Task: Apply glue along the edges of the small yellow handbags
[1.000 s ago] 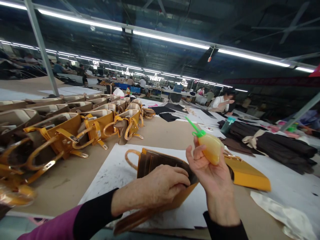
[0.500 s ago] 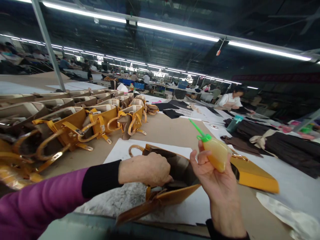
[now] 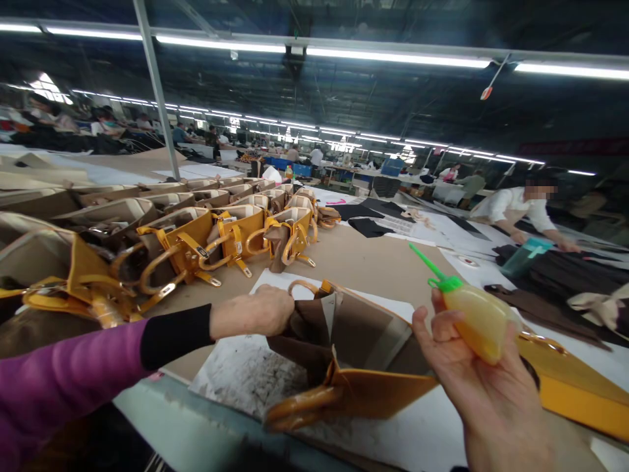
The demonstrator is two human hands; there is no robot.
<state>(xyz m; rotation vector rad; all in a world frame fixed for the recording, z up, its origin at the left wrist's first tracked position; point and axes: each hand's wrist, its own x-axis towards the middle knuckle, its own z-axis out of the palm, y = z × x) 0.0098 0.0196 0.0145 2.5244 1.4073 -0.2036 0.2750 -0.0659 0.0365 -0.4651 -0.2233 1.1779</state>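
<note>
A yellow handbag [image 3: 388, 392] lies open in front of me, its round handle [image 3: 299, 405] hanging over the near side. My left hand [image 3: 253, 313] is closed on the brown lining [image 3: 307, 324] at the bag's left end, where the cloth bulges out past the edge. The fingertips are partly hidden behind the knuckles. Beside the right end of the bag, my right hand [image 3: 496, 400] holds a squeeze bottle [image 3: 479, 321] of yellowish liquid, with a long green nozzle [image 3: 426, 261] pointing up and left.
White paper [image 3: 236, 380], stained dark, lies beneath the bag. Rows of similar yellow bags [image 3: 191, 236] stand at the left. Another yellow bag piece [image 3: 580, 387] is at the right. Farther off are dark fabric [image 3: 555, 275], a teal container [image 3: 525, 255] and a co-worker [image 3: 515, 206] bending over the table.
My left hand has come out of the bag's interior to the left, bringing lining with it. The bottle stays in my right hand. The view has swung left.
</note>
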